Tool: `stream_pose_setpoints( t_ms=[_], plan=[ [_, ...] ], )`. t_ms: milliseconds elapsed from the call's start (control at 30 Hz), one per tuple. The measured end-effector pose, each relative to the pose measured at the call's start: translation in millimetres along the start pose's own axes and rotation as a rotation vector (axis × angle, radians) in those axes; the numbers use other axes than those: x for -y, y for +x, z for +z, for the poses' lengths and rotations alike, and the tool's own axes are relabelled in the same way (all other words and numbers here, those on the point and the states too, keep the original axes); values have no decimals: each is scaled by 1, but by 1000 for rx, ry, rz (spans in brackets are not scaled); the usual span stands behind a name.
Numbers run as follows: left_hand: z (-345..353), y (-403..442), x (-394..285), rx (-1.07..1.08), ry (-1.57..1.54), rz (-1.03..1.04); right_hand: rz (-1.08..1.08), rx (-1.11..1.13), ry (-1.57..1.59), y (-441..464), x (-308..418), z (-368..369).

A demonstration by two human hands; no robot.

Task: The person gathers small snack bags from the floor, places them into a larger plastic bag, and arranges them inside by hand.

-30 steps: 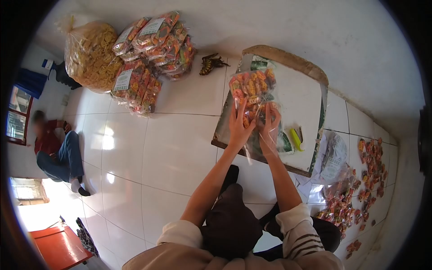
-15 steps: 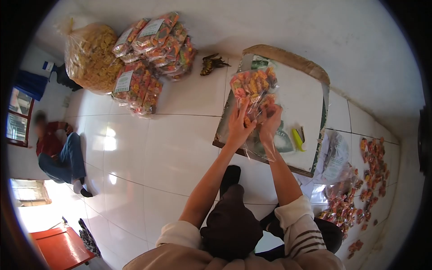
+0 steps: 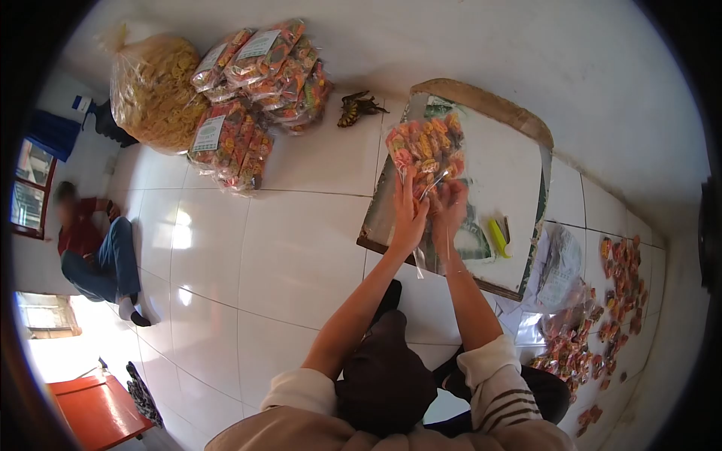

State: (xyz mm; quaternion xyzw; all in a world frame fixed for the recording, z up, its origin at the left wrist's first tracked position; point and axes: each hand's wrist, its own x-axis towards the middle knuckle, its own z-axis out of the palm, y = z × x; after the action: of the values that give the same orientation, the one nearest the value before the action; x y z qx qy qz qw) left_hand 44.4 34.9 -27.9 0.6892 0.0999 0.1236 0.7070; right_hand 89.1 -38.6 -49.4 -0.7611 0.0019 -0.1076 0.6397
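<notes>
A clear plastic bag (image 3: 426, 143) of small wrapped snack packets lies over the white-topped board (image 3: 502, 158). At its lower left side my left hand (image 3: 408, 216) grips the plastic, fingers pointing up along the bag. My right hand (image 3: 449, 213) is closed on the bag's lower right part, where the plastic is gathered. Loose clear film hangs below between the wrists. To the right of my right hand, a yellow-green stapler (image 3: 498, 237) rests on the board. My fingertips are partly hidden by plastic and glare.
Filled snack bags (image 3: 259, 83) are piled at the back left beside a large sack of yellowish snacks (image 3: 156, 90). Loose packets (image 3: 620, 278) and plastic bags (image 3: 560, 263) cover the right floor. A dark, yellow-marked object (image 3: 357, 109) lies behind. Another person (image 3: 98, 248) sits far left.
The packets in the bag look more spread out and flatter. My right hand has shifted slightly inward and its fingers have drawn the plastic together. The camera view has moved a little.
</notes>
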Motion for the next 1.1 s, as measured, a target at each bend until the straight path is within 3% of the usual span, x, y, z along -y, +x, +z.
stream_pose_setpoints(
  t_ms=[67,133,167,233,300,400,533,700,800,833,867,900,967,1100],
  plan=[
    [2,1,4,-62,108,121,126,7,153,-1,-3,-11],
    [2,1,7,-87,112,158,71,317,-4,-6,13,-31],
    [2,2,8,-91,81,158,70,322,-6,-12,13,-34],
    [0,6,13,-100,26,198,-266,456,-48,-23,14,-40],
    [-2,5,10,-106,-26,237,-331,537,-114,-26,17,-47],
    [0,0,-2,-71,-282,121,-399,695,-213,-17,15,-54],
    [-12,5,0,-17,-146,148,-435,863,-232,-13,12,-60],
    [-9,4,-5,-7,-65,95,-414,710,-277,-20,27,-48],
    [-7,3,5,-12,-236,29,-440,526,-253,-20,16,-28],
    [-8,3,8,-55,-15,82,-458,418,-210,-20,11,-21],
    [-8,5,10,-97,204,138,-29,411,276,-23,6,-11],
    [-6,7,10,-97,205,140,-31,410,278,-23,7,-11],
    [-3,17,8,-218,102,73,-436,287,-417,-25,8,-14],
    [0,28,0,-364,386,21,-442,436,-258,-23,14,-26]
  ],
)
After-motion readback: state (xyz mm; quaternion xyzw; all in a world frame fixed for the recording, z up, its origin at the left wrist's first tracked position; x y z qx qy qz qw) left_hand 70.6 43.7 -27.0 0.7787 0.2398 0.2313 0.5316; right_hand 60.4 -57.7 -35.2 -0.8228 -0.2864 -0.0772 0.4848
